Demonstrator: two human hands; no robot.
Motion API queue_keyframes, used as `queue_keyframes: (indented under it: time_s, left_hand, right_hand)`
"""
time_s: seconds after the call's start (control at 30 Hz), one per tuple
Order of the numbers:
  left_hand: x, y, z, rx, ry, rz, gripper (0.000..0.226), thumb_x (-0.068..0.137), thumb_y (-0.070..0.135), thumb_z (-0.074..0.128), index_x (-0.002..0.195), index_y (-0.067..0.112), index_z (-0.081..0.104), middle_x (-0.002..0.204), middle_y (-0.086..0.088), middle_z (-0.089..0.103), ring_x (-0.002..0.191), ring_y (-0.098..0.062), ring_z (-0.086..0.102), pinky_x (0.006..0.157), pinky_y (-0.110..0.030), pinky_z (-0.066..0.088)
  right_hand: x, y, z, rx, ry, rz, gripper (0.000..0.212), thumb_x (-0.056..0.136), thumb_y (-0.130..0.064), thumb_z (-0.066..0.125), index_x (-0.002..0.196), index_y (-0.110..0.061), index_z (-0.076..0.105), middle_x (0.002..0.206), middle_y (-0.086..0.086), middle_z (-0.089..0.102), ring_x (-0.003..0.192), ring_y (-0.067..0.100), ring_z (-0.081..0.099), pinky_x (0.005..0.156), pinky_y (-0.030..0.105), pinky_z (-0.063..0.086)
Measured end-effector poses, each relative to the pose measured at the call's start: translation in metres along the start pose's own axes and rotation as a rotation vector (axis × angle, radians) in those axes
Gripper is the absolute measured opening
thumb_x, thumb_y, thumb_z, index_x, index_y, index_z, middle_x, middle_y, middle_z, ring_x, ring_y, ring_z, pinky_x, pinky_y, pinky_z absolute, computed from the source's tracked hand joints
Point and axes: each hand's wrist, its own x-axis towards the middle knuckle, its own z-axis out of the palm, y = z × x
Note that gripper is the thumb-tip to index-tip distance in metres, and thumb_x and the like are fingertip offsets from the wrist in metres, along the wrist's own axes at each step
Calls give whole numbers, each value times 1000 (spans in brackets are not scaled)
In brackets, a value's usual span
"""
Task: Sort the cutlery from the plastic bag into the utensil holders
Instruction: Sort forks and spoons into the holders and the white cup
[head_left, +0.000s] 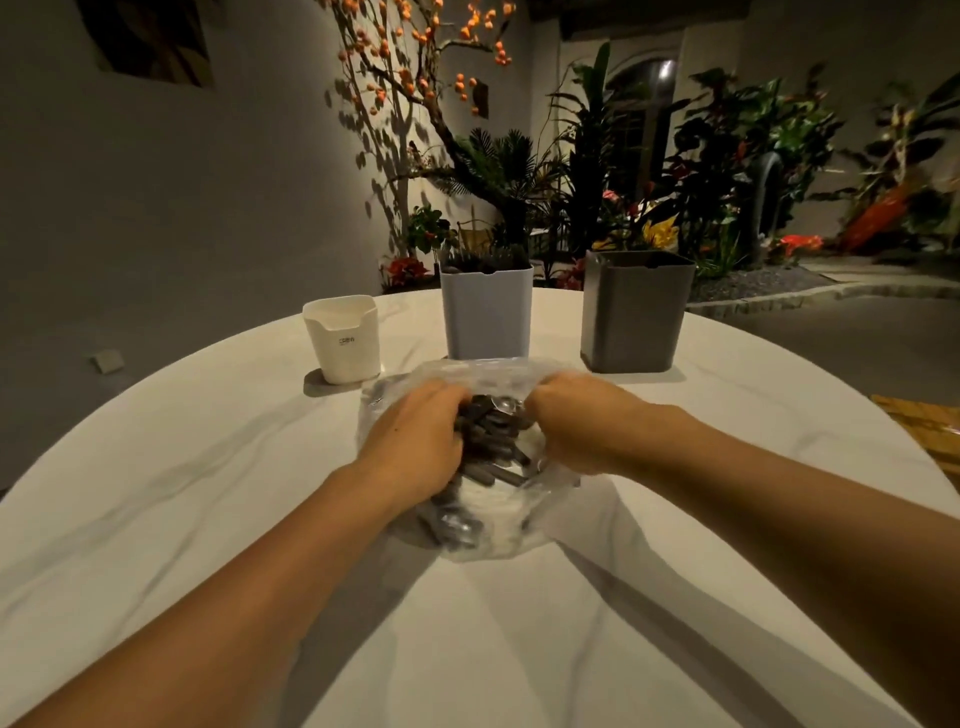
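Both hands (415, 441) (576, 426) grip the plastic bag (483, 371) open

Clear plastic bag (488, 374) of dark-handled cutlery (491, 431) lies before three upright holders (485, 312).

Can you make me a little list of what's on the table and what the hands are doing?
table: white round table
bag: clear plastic bag in the middle, with dark-handled cutlery inside
left hand: left hand reaches into the bag, on the cutlery
right hand: right hand grips the bag's edge
holders: white holder on the left, pale grey holder in the middle, dark grey holder on the right
pale grey holder: dark items show at its top
sorted yet: most cutlery is in the bag
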Motion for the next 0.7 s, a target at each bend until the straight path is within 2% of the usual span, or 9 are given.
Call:
queue_keyframes:
  time_s: [0.1, 0.27, 0.33, 0.37, 0.47, 0.5, 0.57, 0.63, 0.7]
  left_hand:
    - [-3, 6, -1, 33, 144, 77, 54, 87, -3, 58, 133, 25, 54, 138, 5, 51, 127, -19, 45, 109, -37, 41]
    - [3, 0, 3, -95, 317, 92, 50, 82, -12, 54, 121, 18, 64, 122, 0, 62, 110, -17, 54, 99, -28, 44]
    - [2, -2, 2, -108, 353, 127, 39, 82, -9, 53, 107, 17, 67, 110, 1, 65, 100, -16, 57, 94, -30, 48]
    - [2, -3, 1, -102, 373, 157, 32, 83, -6, 52, 98, 17, 66, 101, 1, 66, 94, -17, 58, 89, -34, 51]
    - [-1, -7, 0, -63, 468, 284, 18, 81, 2, 47, 77, 13, 62, 76, -3, 64, 70, -20, 57, 67, -44, 54]
    - [-3, -9, 0, -62, 495, 306, 18, 81, 2, 47, 74, 12, 60, 71, -3, 63, 66, -18, 55, 63, -42, 53]
    - [-6, -12, 1, -87, 543, 303, 19, 83, 2, 48, 72, 12, 60, 68, -2, 62, 62, -13, 54, 60, -34, 53]
    - [-7, -18, 2, -151, 558, 259, 21, 86, 5, 47, 72, 13, 61, 68, 0, 63, 63, -13, 57, 66, -30, 54]
    - [-6, -24, 4, -230, 544, 190, 23, 87, 10, 44, 72, 15, 62, 68, 0, 64, 66, -16, 60, 73, -33, 56]
  right_hand:
    - [-3, -6, -1, -53, -62, -20, 26, 95, -16, 63, 121, -14, 64, 103, 4, 62, 88, 17, 55, 75, 25, 43]
    - [16, -23, 11, 167, 123, -115, 18, 99, -29, 53, 112, -19, 60, 111, 4, 62, 96, 24, 59, 80, 33, 51]
    - [32, -23, 20, 231, 99, -116, 45, 100, -44, 48, 137, -18, 49, 136, 10, 53, 118, 29, 54, 99, 41, 47]
    - [39, -23, 25, 244, 29, -110, 61, 99, -52, 45, 150, -21, 34, 149, 11, 42, 132, 31, 44, 110, 45, 39]
    - [54, -29, 39, 218, -113, -127, 83, 87, -76, 30, 157, -39, 6, 166, 1, 11, 151, 31, 10, 122, 54, 12]
    - [55, -31, 41, 204, -139, -146, 82, 85, -77, 29, 156, -42, 6, 166, -2, 8, 152, 31, 7, 122, 56, 9]
    - [47, -33, 34, 227, -179, -189, 73, 89, -70, 39, 154, -45, 18, 160, -2, 24, 145, 29, 25, 119, 52, 23]
    - [33, -29, 17, 227, -203, -204, 46, 93, -56, 52, 135, -39, 46, 133, -1, 50, 117, 21, 51, 102, 39, 45]
    - [22, -23, 8, 127, -119, -174, 25, 95, -48, 55, 114, -32, 54, 113, -2, 58, 98, 17, 56, 85, 32, 50]
